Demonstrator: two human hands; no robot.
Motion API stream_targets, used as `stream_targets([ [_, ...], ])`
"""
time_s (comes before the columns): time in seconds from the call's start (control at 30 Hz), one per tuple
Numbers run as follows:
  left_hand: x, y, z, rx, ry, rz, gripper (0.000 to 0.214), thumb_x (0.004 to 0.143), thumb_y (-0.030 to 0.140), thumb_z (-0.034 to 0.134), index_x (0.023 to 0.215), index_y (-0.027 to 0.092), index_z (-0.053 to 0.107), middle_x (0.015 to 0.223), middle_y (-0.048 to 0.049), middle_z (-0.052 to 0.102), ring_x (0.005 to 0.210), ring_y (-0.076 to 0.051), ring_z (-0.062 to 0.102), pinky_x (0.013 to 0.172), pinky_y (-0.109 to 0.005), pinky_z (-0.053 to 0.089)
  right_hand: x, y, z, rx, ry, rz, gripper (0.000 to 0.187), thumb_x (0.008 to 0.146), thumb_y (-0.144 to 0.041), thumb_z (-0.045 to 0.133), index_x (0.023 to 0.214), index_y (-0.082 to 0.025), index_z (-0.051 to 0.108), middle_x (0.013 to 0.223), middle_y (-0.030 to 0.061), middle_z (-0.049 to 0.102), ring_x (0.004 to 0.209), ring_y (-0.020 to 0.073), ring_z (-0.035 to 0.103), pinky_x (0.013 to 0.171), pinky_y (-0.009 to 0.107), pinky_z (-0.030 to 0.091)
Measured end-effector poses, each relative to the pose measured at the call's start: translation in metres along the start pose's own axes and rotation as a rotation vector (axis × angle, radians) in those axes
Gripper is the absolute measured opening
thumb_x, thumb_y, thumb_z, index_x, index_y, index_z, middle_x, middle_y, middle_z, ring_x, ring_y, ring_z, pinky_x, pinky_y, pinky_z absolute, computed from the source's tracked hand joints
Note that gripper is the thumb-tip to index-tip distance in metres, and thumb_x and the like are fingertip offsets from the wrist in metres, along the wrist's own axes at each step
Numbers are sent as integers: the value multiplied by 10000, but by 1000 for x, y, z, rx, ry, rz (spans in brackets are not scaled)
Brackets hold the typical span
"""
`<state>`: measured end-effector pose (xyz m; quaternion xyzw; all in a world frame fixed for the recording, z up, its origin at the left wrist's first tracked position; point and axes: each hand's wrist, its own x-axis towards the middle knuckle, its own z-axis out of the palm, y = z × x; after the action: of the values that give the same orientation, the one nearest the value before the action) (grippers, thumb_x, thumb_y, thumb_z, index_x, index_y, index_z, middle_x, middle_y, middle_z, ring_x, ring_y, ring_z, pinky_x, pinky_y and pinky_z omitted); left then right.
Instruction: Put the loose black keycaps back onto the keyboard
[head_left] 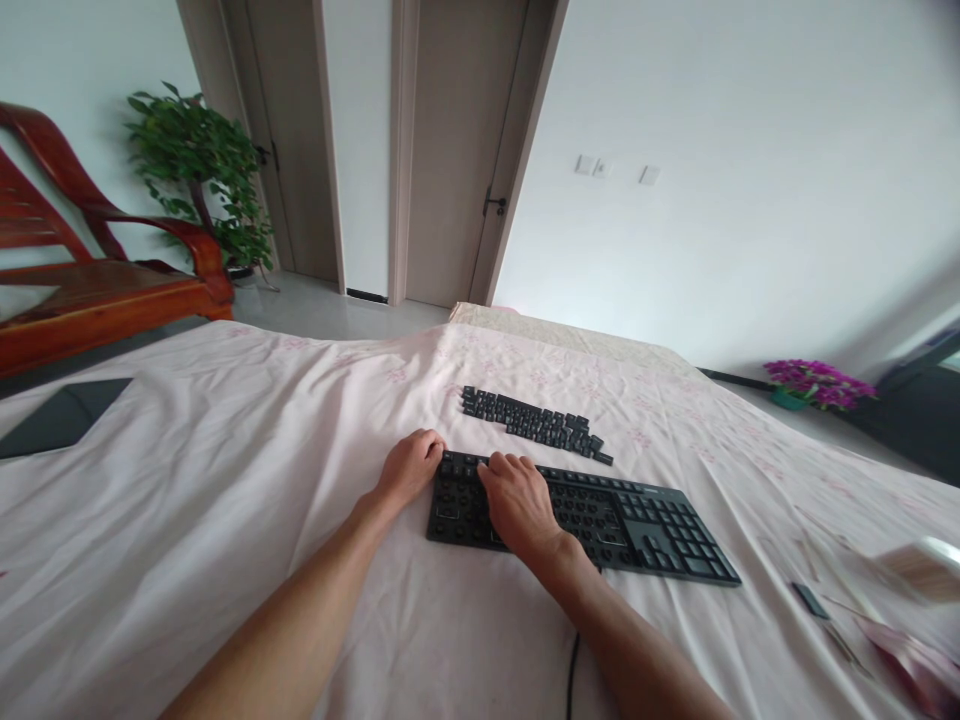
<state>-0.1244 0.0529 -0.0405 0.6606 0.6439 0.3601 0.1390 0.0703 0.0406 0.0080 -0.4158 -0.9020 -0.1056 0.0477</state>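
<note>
A black keyboard (637,525) lies on a pale pink cloth, most of its left and middle keycaps removed so the bare sockets show. My left hand (409,465) rests at the keyboard's far left corner with fingers curled closed against its edge. My right hand (517,500) lies palm down on the keyboard's left half, fingers bent onto the far row; whether it pinches anything is hidden. Behind the keyboard, rows of loose black keycaps (536,422) are laid out on the cloth. The keyboard's cable (572,670) runs toward me.
A dark flat pad (64,415) lies at the cloth's left edge. Small items, including a loose dark keycap (810,600) and a blurred pale box (922,568), sit at the right. A red wooden chair (90,290), a potted plant (199,170) and doors stand beyond.
</note>
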Motion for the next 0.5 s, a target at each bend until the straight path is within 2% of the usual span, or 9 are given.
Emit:
stream_targets([
  [0.17,-1,1,0,13,2,-12,212,870,209,423,814,203,628,890,-32,670,836,-146,596,767,-240,410,-1,-5,-6,-27,-50,-42,260,775,-59,520,1004,-143,611,982,111,601,886,226,511,765,358,329],
  [0.33,-1,2,1,25,4,-20,211,868,204,415,812,202,618,889,-35,665,828,-144,597,758,-242,405,-2,-10,-6,-38,-64,-71,251,834,-57,440,982,-143,624,981,132,606,910,238,501,771,361,343],
  [0.5,-2,3,1,28,8,-10,196,864,200,419,795,200,602,876,-33,659,810,-141,590,737,-236,397,-4,-9,-4,-4,-49,-35,263,787,-49,490,996,-137,624,983,119,611,914,225,511,775,335,349],
])
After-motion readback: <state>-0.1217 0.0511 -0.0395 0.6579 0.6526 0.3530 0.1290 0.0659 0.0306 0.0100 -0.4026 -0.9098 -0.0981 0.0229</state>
